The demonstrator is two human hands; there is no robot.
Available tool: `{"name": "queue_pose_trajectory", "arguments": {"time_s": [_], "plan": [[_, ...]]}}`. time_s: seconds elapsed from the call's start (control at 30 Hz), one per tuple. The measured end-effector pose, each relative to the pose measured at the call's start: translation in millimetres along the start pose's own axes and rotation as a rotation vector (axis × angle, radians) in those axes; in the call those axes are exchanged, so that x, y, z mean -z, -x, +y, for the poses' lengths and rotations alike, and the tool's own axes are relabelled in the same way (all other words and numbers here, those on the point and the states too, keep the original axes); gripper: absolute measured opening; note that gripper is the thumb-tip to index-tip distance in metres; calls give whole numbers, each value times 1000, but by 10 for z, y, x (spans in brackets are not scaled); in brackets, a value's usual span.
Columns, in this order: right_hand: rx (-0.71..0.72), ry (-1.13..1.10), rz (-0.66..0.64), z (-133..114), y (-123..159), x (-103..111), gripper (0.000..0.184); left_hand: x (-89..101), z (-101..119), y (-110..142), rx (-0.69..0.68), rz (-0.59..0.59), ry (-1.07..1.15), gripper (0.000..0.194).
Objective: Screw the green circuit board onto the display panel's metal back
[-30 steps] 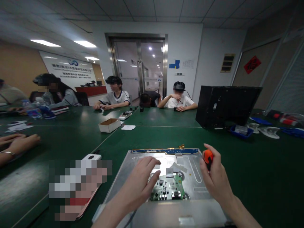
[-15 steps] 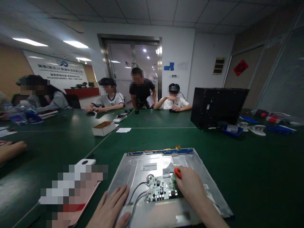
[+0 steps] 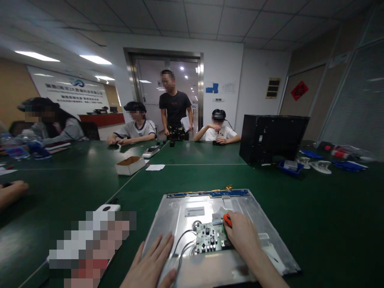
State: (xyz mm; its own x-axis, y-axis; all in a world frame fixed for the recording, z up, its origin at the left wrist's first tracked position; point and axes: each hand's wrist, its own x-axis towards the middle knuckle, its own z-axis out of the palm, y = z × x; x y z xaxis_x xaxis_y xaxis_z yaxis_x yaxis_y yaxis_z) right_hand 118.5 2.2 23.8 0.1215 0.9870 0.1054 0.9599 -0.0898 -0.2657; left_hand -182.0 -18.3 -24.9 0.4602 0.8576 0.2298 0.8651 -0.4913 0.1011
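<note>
A silver metal-backed display panel lies face down on the green table before me. A green circuit board sits at its middle, with dark cables running off its left side, and a blue strip board lines the far edge. My left hand rests flat on the panel's left edge, fingers spread. At the board's right end, my right hand is closed around an orange-handled tool. The tool's tip and working end are hidden by the hand.
Left of the panel lie a white power strip and a blurred pinkish object. Farther off are an open cardboard box, a black monitor-like casing and a blue tray. Several people sit around the table; one person stands behind it.
The panel has slid a little to the right, both hands moving along with it. My right hand keeps its hold on the tool. The person who was leaning at the far side now stands upright.
</note>
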Motion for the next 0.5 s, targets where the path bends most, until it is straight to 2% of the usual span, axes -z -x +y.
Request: {"name": "queue_pose_trajectory", "arguments": {"time_s": [0.13, 0.23, 0.37, 0.5], "plan": [[-20, 27, 14, 212, 1, 53, 16, -64, 145, -189, -82, -122, 37, 65], [-30, 46, 27, 406, -14, 70, 16, -76, 294, -319, -77, -96, 40, 69], [-15, 60, 34, 692, -45, 74, 19, -118, 472, -474, -195, -193, 80, 74], [-22, 80, 47, 991, -58, 97, 21, -175, 651, -624, -258, -193, 110, 76]]}}
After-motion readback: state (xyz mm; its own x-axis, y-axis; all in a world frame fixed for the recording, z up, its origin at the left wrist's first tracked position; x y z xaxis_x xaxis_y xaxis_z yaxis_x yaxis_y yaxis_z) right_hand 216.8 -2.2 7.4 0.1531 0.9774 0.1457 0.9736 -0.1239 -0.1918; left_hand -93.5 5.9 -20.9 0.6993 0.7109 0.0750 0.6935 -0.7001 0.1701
